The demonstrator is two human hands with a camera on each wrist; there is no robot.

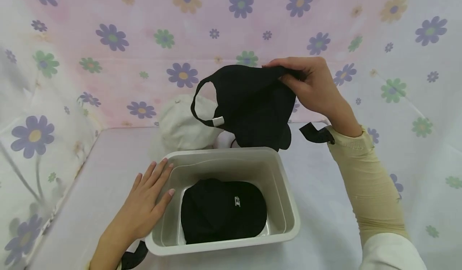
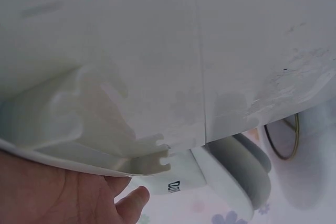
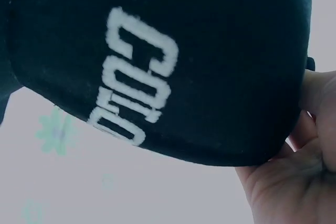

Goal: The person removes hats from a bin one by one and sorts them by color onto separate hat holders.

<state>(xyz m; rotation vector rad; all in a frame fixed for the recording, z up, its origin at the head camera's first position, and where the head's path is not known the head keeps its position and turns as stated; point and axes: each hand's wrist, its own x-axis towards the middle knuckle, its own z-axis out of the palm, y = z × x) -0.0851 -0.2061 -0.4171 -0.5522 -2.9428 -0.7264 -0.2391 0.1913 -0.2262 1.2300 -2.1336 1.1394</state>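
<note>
My right hand (image 1: 312,83) pinches a black cap (image 1: 252,101) by one edge and holds it up above the back of a pale grey plastic bin (image 1: 294,218). The held cap's strap opening and a small white tag face left. In the right wrist view, white block letters show on the black cap (image 3: 210,77), with my fingers at its edge. Inside the bin lies another black cap (image 1: 223,212) with a small white emblem. My left hand (image 1: 146,201) rests on the bin's left rim, fingers straight. In the left wrist view, that hand (image 2: 73,198) is beside the bin's wall.
Behind the bin sits a white cap (image 1: 185,123), partly hidden by the held cap. The bin stands on a pale table (image 1: 108,157). Flower-print cloth (image 1: 140,57) hangs at the back and both sides.
</note>
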